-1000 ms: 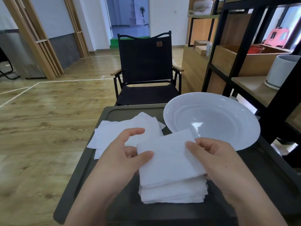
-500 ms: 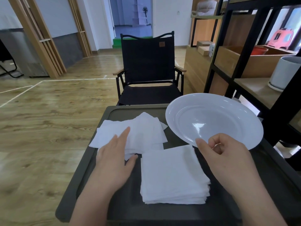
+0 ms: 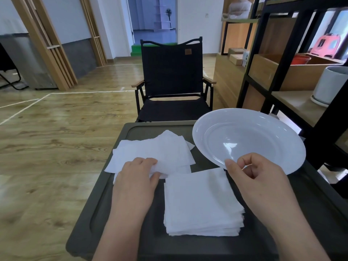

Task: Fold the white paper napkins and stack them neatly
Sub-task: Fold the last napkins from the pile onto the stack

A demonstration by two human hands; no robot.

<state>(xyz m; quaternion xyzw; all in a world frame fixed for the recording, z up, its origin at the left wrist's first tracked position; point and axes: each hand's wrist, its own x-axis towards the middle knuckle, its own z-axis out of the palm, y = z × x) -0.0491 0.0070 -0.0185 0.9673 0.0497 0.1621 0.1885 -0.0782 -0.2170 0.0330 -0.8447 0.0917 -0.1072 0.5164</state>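
Left hand point(image 3: 136, 178) pinches unfolded napkins' point(image 3: 156, 153) near edge.

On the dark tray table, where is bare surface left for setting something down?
Bare strips: the dark tray table right of the folded napkin stack, and the near edge. Crowded: unfolded white napkin pile under the left hand, white plate, right hand.

Wood-plank floor point(image 3: 56, 132), black folding chair point(image 3: 172, 81), black-framed wooden shelving point(image 3: 278, 59) right, open doorway point(image 3: 153, 19) behind.
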